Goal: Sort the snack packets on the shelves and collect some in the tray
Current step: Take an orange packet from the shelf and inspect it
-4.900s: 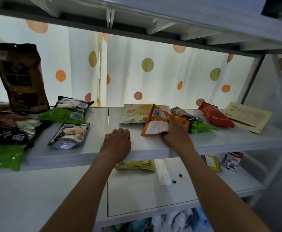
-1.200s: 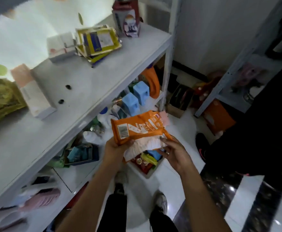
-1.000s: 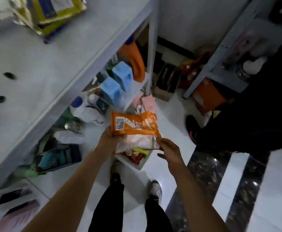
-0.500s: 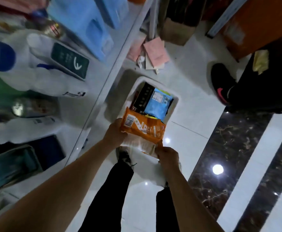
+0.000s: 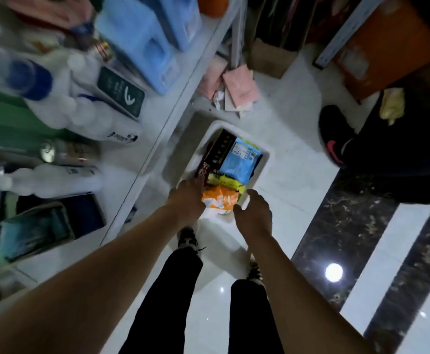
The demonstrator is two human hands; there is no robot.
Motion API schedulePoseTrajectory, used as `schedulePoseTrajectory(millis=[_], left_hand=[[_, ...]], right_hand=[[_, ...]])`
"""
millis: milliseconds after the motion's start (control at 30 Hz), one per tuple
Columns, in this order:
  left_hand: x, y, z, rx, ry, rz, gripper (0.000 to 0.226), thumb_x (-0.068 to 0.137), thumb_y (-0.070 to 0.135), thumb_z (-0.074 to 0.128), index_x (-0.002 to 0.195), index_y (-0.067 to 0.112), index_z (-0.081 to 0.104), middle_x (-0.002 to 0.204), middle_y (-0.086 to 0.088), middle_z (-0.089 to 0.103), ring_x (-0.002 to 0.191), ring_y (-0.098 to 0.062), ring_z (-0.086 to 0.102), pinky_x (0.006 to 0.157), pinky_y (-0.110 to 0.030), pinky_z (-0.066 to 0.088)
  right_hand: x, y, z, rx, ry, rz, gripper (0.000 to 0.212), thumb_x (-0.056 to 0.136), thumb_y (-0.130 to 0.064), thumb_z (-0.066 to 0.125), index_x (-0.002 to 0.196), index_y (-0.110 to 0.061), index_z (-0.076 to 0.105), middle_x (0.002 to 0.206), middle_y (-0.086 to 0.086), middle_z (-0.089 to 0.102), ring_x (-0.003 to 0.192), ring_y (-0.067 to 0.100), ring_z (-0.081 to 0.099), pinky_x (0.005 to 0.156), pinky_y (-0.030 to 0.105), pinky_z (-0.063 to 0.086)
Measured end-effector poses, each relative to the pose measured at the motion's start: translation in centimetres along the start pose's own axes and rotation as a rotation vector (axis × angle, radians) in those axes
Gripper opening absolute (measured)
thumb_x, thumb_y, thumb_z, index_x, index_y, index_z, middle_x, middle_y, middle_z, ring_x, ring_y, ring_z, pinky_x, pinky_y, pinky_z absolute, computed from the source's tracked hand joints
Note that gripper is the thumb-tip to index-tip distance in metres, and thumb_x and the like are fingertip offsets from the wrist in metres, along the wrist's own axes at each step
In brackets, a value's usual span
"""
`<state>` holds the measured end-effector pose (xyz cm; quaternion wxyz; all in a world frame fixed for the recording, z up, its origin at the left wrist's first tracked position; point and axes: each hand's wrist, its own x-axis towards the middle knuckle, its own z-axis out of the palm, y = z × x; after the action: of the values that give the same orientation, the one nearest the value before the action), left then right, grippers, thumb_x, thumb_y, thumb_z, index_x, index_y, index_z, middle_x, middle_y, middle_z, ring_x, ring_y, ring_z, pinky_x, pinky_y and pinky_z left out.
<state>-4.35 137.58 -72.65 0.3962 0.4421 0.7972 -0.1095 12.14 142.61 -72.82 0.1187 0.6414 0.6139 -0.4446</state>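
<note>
Dropping: orange packet (image 5: 219, 200) lay in white tray (image 5: 265, 159) at its near end, beside blue packet (image 5: 239, 159).
Grip: your left hand (image 5: 187, 196) touched it, hold unclear; right hand (image 5: 254, 210) hung loose, empty.
Tip: you should've laid it flat.

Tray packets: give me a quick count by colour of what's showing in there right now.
Orange packet: 1
Yellow packet: 1
Blue packet: 1
Black packet: 1
Dark red packet: 1
Total: 5 showing in the white tray; any beneath are hidden.
</note>
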Motion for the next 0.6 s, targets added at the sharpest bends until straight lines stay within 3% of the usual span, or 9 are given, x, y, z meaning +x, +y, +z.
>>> schedulePoseTrajectory(millis=[167, 267, 367, 500, 600], left_hand=[[-7.4, 6.6, -9.6, 0.105, 0.203, 0.204, 0.071, 0.083, 0.019, 0.059, 0.149, 0.017, 0.029, 0.145, -0.007, 0.041, 0.130, -0.029, 0.044, 0.102, -0.040, 0.040], [-13.7, 11.0, -17.8, 0.161, 0.431, 0.374, 0.068, 0.079, 0.017, 0.060, 0.144, 0.014, 0.039, 0.142, -0.010, 0.046, 0.125, -0.032, 0.049, 0.098, -0.041, 0.043], [-19.6, 14.3, -26.3, 0.244, 0.594, 0.398, 0.070, 0.084, 0.012, 0.056, 0.149, 0.010, 0.028, 0.150, -0.012, 0.034, 0.134, -0.031, 0.038, 0.099, -0.043, 0.044], [-30.6, 15.7, -38.6, 0.361, 0.962, 0.520, 0.065, 0.068, 0.002, 0.065, 0.132, 0.000, 0.052, 0.127, -0.023, 0.057, 0.112, -0.042, 0.059, 0.075, -0.047, 0.058], [-39.9, 13.5, -45.1, 0.372, 1.138, 0.459, 0.064, 0.071, 0.002, 0.070, 0.132, 0.000, 0.053, 0.130, -0.022, 0.057, 0.116, -0.039, 0.057, 0.089, -0.046, 0.053]], right_hand=[[-5.3, -5.7, -11.7, -0.245, 0.172, -0.443, 0.057, 0.079, -0.012, 0.065, 0.134, -0.006, 0.055, 0.134, 0.017, 0.058, 0.128, 0.036, 0.049, 0.113, 0.042, 0.030], [-10.2, -9.5, -20.4, -0.380, 0.331, -0.694, 0.059, 0.073, -0.013, 0.068, 0.130, -0.005, 0.058, 0.131, 0.018, 0.059, 0.127, 0.037, 0.050, 0.115, 0.051, 0.029], [-14.2, -13.9, -27.7, -0.454, 0.459, -0.867, 0.056, 0.074, -0.013, 0.068, 0.129, -0.007, 0.058, 0.130, 0.016, 0.059, 0.129, 0.036, 0.048, 0.116, 0.051, 0.025], [-22.2, -21.7, -37.9, -0.466, 0.653, -1.091, 0.052, 0.088, -0.024, 0.059, 0.138, -0.010, 0.052, 0.140, 0.013, 0.053, 0.137, 0.031, 0.041, 0.120, 0.047, 0.016], [-29.2, -28.4, -41.8, -0.394, 0.802, -1.322, 0.053, 0.085, -0.029, 0.064, 0.132, -0.006, 0.057, 0.133, 0.016, 0.059, 0.129, 0.035, 0.050, 0.115, 0.051, 0.030]])
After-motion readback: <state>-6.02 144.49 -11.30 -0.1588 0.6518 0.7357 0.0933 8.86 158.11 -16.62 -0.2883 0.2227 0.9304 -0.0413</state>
